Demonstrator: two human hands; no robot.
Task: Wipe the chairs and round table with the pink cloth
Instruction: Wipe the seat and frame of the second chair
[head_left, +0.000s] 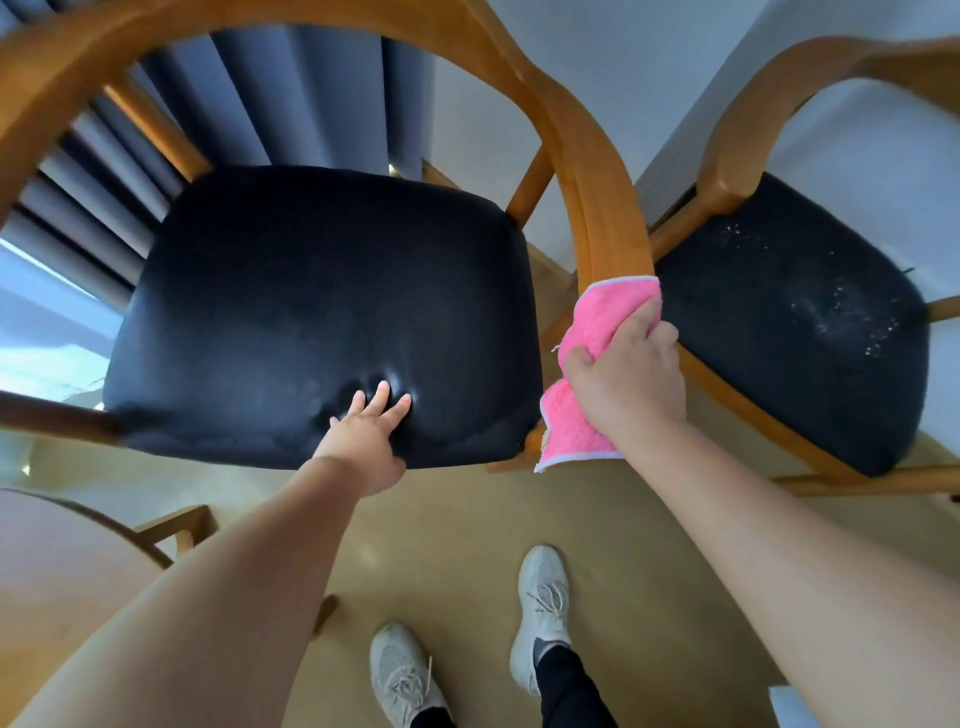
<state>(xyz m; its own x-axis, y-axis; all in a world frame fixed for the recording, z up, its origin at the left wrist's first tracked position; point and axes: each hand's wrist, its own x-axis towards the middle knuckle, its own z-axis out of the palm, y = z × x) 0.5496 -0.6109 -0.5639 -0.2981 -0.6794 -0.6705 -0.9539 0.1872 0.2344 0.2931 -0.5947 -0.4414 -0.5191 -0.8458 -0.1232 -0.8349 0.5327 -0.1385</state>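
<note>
Right hand (631, 374) grips the pink cloth (582, 374) around the chair's armrest (608, 208), fingers clamped on it. Left hand (366, 434) presses the black seat (311, 291), fingers straight and apart.

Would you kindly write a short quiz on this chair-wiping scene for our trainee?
1. True or false: the right hand grips the cloth against the armrest.
2. The left hand presses on: A the seat; B the table; C the floor.
3. Fill in: pale specks lie on the ___ chair.
Key: 1 true; 2 A; 3 right.
</note>
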